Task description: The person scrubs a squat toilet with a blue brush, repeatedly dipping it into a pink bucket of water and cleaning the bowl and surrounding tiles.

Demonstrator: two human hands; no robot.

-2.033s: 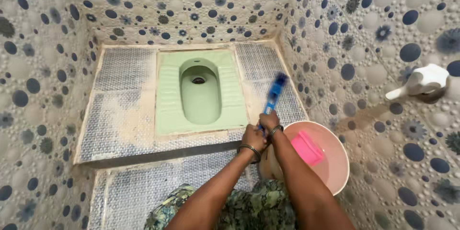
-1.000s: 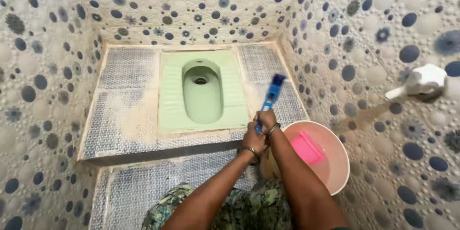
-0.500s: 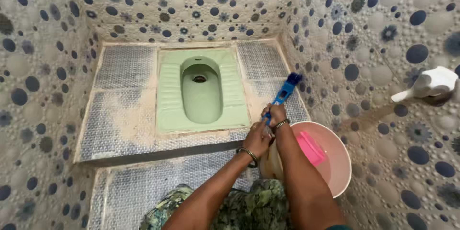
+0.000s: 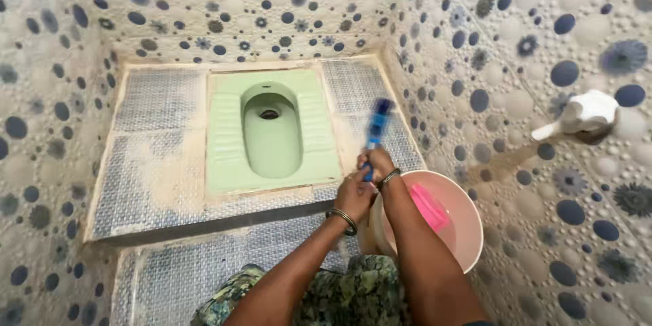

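One pale green squat toilet pan [image 4: 272,132]; right of it, one blue plastic brush [image 4: 375,125], one round pink bucket [image 4: 468,231], one pink scoop [image 4: 429,208], one white tap [image 4: 577,115].

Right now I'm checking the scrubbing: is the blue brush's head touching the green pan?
Apart. The head view shows the brush head over the grey tiles right of the pan, with tile showing between them. Both hands grip its handle.

We see three pebble-pattern tiled walls [image 4: 475,41] with blue dots, a raised grey-tiled floor platform [image 4: 156,136] around a green squat pan [image 4: 272,132], a white tap [image 4: 577,115] on the right wall.
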